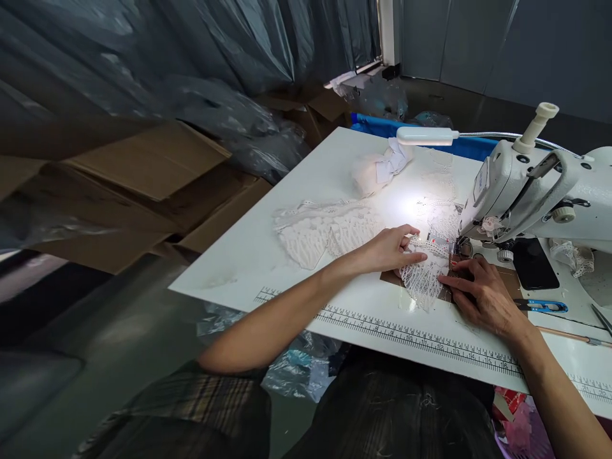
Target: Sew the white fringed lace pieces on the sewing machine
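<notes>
Head view, downward, seemingly near table [248,258].

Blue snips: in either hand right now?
No, the blue snips lie on the table, while the left hand and right hand touch the white lace.

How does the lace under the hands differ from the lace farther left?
The handled lace sits by the sewing machine; the other lace lies farther from it. The left hand and right hand touch the handled lace, not the other lace. The other lace spreads wider than the handled lace. Both are pale and openwork.
</notes>
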Available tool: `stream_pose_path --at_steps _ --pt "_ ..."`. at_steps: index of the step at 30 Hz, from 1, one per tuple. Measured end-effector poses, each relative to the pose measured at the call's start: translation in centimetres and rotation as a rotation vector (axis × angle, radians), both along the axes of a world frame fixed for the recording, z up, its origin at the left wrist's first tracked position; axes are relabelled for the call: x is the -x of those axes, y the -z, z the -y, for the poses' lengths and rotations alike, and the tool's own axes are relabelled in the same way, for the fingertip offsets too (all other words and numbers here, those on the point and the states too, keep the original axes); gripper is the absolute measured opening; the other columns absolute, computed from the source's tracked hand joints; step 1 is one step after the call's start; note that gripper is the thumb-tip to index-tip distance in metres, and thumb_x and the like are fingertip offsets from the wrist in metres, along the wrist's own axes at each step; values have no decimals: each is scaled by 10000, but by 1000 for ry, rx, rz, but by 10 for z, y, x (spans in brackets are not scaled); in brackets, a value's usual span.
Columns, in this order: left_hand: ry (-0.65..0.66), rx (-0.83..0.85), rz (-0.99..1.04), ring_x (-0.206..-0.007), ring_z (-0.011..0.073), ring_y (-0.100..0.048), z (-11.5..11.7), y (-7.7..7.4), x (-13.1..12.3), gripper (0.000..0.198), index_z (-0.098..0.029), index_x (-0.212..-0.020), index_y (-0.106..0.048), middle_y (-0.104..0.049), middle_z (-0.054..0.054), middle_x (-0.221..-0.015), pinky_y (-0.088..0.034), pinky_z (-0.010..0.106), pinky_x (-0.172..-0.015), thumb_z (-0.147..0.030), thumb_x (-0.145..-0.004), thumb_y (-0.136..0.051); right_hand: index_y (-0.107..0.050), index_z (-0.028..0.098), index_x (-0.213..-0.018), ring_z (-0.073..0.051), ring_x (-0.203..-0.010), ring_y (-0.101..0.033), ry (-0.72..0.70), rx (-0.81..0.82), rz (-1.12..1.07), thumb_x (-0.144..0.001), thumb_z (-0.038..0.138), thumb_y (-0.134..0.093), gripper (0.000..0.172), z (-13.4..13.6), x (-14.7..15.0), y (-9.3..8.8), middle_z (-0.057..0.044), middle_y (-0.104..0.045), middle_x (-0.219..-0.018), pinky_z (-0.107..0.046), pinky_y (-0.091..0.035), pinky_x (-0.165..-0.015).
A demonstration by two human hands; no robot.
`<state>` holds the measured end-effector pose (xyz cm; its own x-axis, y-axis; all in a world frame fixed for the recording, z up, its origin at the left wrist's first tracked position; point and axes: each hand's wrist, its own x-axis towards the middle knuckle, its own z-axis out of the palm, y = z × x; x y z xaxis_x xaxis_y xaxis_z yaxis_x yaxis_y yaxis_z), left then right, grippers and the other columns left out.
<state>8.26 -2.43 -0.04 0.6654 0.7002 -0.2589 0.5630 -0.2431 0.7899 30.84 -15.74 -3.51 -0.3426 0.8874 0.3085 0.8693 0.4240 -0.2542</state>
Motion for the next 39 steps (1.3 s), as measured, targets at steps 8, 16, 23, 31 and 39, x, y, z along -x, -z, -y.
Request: stream_pose_path --at_steps 8,16,23,31,39 --pt "24 -603 -5 -788 188 -598 0 -2 -5 351 -168 -1178 -627 -660 81 -924 -421 276 -599 -393 -935 -510 -715 338 -1166 -278 -1046 -525 0 -13 0 -927 248 -507 330 0 1 1 -103 -604 -1133 -498 -484 -877" --pt "767 -848 17 -959 232 -594 -12 3 -38 237 -157 -1032 -677 -651 150 -1203 -440 393 -870 -252 -925 -488 -718 312 -1167 -287 -1044 -504 -1 -24 29 -901 220 -538 334 0 2 -1 -114 -598 -1122 -487 -471 -874" --pt "782 -797 105 -890 238 -586 -21 11 -35 262 -175 -1031 -675 -649 146 -1232 -409 387 -840 -335 -912 -505 -717 310 -1165 -283 -1043 -511 2 -28 28 -909 228 -524 331 1 2 -1 -112 -600 -1129 -481 -459 -885" --pt "806 -1054 -97 -910 246 -578 -15 12 -43 351 -150 -1095 -677 -652 138 -1244 -384 394 -841 -360 -951 -437 -711 285 -1162 -261 -1025 -544 15 -66 8 -915 211 -510 327 0 -2 1 -116 -588 -1119 -457 -489 -877" --pt "703 -1173 -111 -922 250 -583 -11 16 -49 400 -153 -1125 -679 -653 121 -1262 -362 398 -841 -400 -982 -398 -697 275 -1181 -252 -1003 -565 7 -75 -22 -911 182 -495 350 -2 -8 -2 -116 -593 -1091 -453 -539 -836"
